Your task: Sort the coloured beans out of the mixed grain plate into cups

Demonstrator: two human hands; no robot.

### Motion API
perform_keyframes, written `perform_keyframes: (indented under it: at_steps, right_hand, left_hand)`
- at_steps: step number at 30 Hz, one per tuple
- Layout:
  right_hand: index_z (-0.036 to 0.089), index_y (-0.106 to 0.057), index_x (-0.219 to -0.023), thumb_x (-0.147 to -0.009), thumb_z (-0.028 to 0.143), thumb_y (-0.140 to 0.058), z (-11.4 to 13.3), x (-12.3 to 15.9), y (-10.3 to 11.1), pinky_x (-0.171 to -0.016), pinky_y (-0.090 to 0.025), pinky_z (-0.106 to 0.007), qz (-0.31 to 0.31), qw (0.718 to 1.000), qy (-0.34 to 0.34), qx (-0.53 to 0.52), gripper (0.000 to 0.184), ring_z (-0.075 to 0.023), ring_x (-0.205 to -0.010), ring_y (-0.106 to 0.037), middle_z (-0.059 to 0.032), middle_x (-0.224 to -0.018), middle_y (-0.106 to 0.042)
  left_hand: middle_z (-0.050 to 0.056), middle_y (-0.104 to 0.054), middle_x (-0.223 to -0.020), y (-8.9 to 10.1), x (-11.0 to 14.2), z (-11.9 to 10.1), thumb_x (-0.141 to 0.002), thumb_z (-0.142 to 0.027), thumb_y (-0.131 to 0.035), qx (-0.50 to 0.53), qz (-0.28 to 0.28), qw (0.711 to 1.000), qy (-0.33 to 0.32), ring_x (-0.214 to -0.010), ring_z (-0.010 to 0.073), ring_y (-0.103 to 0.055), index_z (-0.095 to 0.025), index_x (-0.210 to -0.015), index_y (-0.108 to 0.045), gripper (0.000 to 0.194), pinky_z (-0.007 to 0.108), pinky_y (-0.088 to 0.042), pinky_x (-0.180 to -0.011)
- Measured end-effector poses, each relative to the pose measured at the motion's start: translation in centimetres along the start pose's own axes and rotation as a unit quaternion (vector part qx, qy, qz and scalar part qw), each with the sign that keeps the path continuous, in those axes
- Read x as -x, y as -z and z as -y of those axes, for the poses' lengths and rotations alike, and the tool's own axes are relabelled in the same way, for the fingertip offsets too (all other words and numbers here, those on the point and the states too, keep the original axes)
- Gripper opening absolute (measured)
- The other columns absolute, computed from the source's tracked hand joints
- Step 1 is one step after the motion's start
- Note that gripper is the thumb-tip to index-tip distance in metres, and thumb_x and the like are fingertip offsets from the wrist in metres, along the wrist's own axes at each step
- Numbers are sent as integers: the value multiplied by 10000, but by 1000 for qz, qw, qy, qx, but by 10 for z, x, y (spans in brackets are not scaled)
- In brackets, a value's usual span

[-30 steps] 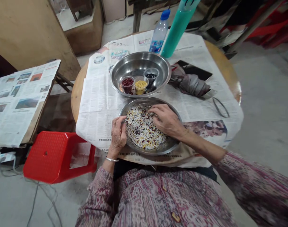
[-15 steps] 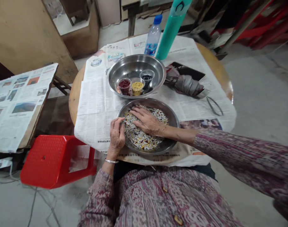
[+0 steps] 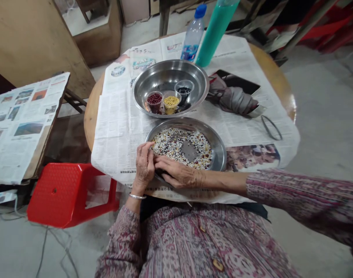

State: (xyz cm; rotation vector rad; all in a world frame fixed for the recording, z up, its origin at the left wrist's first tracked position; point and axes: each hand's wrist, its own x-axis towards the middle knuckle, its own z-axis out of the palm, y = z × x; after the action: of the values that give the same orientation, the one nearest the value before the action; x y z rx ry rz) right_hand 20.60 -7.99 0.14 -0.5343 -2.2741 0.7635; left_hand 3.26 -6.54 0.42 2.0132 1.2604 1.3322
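Note:
A shallow metal bowl (image 3: 219, 154) sits at the near edge of the table, holding a mix of white grains (image 3: 167, 144) with yellow, dark and red beans. Its left rim is in my left hand (image 3: 144, 164), with the fingers curled over the edge. My right hand (image 3: 178, 172) reaches across the near side of the bowl, fingers stretched leftward and slightly apart on the grains, their tips close to my left hand. A patch of bare bowl bottom shows among the grains. The near left rim is hidden behind my hands.
Behind stands a larger metal basin (image 3: 170, 65) with cups of red beans (image 3: 154, 98), yellow beans (image 3: 171, 102) and black beans (image 3: 184, 90). A water bottle (image 3: 192, 38), a teal bottle (image 3: 215, 34) and a grey folded umbrella (image 3: 234, 98) rest on newspaper. A red stool (image 3: 58, 193) stands left.
My right hand has swept from the middle of the grains toward the near left side of the bowl, exposing bare metal. My left hand stays at the rim.

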Motion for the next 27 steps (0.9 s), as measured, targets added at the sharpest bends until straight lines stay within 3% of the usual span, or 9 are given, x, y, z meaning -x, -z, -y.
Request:
perform_keyframes:
  at_steps: [8, 13, 17, 20, 24, 27]
  right_hand:
    - [180, -566, -1175, -927, 119, -471, -20, 3, 9, -1132, -492, -575, 65, 994, 26, 82, 272, -273, -1391, -481, -173, -1304, -601]
    - [198, -610, -1118, -925, 93, -428, -23, 8, 29, -1101, -512, -556, 44, 990, 8, 136, 286, -269, -1335, -529, -141, -1234, -638]
    - [185, -615, -1189, -971, 242, -490, -23, 7, 48, -1044, -510, -563, -1, 968, -103, 230, 258, -316, -1221, -563, -161, -1264, -635]
    - [171, -611, -1252, -942, 396, -578, -25, -1, 53, -970, -519, -566, -12, 936, -202, 287, 384, -359, -1150, -557, -185, -1237, -630]
    - [181, -675, -1047, -933, 211, -500, -27, -15, 45, -864, -534, -413, 49, 945, -207, 249, 210, -267, -985, -603, -135, -1058, -652]
    - [187, -676, -919, -851, 100, -496, -24, -19, 40, -797, -517, -347, 48, 963, -210, 162, 211, -203, -837, -613, -79, -935, -668]
  left_hand:
    - [97, -653, -1206, 0, 0, 0, -1091, -285, -364, -27, 1, 1000, -7, -1181, 210, -602, -218, -1256, -602, 297, 391, -504, -1049]
    - [98, -648, -1213, -1, 0, -1, -1085, -269, -379, -12, -2, 1000, -3, -1185, 215, -599, -221, -1250, -605, 285, 408, -500, -1063]
    - [97, -644, -1224, 0, 0, -2, -1084, -261, -380, -16, 4, 1000, -6, -1195, 212, -594, -223, -1248, -601, 277, 413, -496, -1076]
    - [94, -640, -1224, 1, -1, -3, -1082, -249, -388, -17, 7, 1000, -11, -1195, 208, -595, -226, -1249, -598, 270, 409, -497, -1076]
    - [93, -641, -1220, 0, -1, -2, -1082, -249, -386, -20, 2, 1000, -15, -1192, 206, -598, -225, -1242, -599, 268, 409, -503, -1070]
    - [95, -642, -1220, 0, 0, -1, -1086, -261, -378, -26, 2, 1000, -12, -1194, 207, -598, -221, -1240, -602, 274, 409, -504, -1070]
